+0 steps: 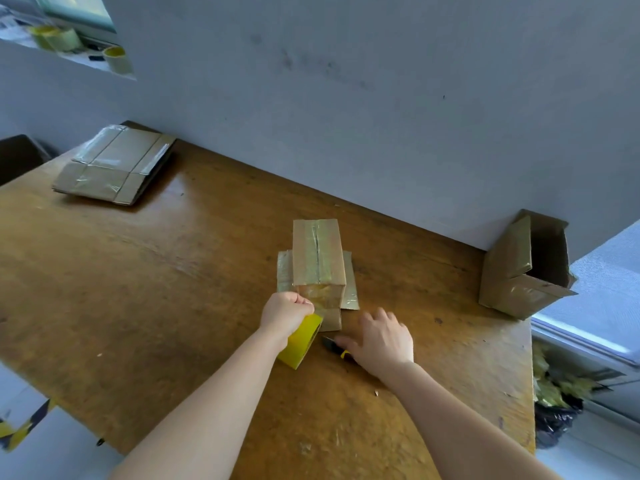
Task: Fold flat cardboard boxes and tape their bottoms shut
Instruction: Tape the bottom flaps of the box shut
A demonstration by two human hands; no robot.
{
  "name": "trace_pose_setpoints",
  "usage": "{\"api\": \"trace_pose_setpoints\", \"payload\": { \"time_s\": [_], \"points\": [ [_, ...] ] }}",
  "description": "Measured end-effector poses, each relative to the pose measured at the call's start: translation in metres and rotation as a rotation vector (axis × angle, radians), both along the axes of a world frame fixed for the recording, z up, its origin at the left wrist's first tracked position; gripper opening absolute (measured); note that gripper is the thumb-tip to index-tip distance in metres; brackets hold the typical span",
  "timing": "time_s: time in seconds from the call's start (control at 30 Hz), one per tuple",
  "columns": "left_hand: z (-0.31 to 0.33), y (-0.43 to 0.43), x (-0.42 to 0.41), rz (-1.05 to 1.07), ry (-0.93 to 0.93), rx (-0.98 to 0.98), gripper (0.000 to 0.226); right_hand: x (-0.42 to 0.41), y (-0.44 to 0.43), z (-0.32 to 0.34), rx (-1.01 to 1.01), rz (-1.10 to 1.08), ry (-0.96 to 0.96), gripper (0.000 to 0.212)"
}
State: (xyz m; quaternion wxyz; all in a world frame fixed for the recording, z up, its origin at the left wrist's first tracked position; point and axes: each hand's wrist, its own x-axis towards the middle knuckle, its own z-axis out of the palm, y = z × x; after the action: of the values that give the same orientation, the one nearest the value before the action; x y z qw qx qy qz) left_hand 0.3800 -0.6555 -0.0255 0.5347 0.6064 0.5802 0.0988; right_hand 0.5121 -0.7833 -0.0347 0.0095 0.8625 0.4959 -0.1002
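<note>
A small cardboard box (318, 253) stands upside down in the middle of the wooden table (138, 278), its flaps spread flat beneath it and a strip of clear tape running along its top seam and down the near face. My left hand (286, 312) grips a yellow tape roll (300, 341) right at the box's near lower corner. My right hand (379, 339) lies flat on the table, fingers spread, over a yellow and black utility knife (333, 345) whose tip pokes out to the left.
A stack of flat cardboard boxes (114, 166) lies at the table's far left corner. A folded box (519, 271) leans at the far right edge against the wall. Spare tape rolls (62, 39) sit on a ledge. A rubbish bag (557, 403) is right of the table.
</note>
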Motion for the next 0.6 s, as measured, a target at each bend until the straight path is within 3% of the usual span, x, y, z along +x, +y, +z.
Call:
{"api": "trace_pose_setpoints", "payload": {
  "time_s": [0.07,0.13,0.23,0.3,0.47,0.6],
  "points": [
    [-0.001,0.002,0.001,0.014,-0.005,-0.006,0.009,-0.004,0.019,0.017,0.344,0.044,-0.04,0.054],
    [-0.001,0.003,0.003,0.042,0.034,-0.011,0.02,-0.008,0.043,0.029,0.543,0.158,-0.071,0.057],
    [0.0,0.003,0.003,0.041,0.057,-0.004,0.021,-0.01,0.071,0.036,0.407,0.277,-0.039,0.072],
    [0.001,0.004,0.001,0.016,0.023,-0.005,0.007,-0.007,0.082,0.031,0.306,0.3,-0.046,0.068],
    [0.002,0.008,0.002,-0.018,0.003,-0.041,0.018,-0.007,0.087,0.019,0.297,0.308,-0.147,0.054],
    [0.0,0.004,0.004,-0.187,0.13,-0.015,0.014,-0.011,0.088,0.014,0.319,0.314,-0.171,0.049]
  ]
}}
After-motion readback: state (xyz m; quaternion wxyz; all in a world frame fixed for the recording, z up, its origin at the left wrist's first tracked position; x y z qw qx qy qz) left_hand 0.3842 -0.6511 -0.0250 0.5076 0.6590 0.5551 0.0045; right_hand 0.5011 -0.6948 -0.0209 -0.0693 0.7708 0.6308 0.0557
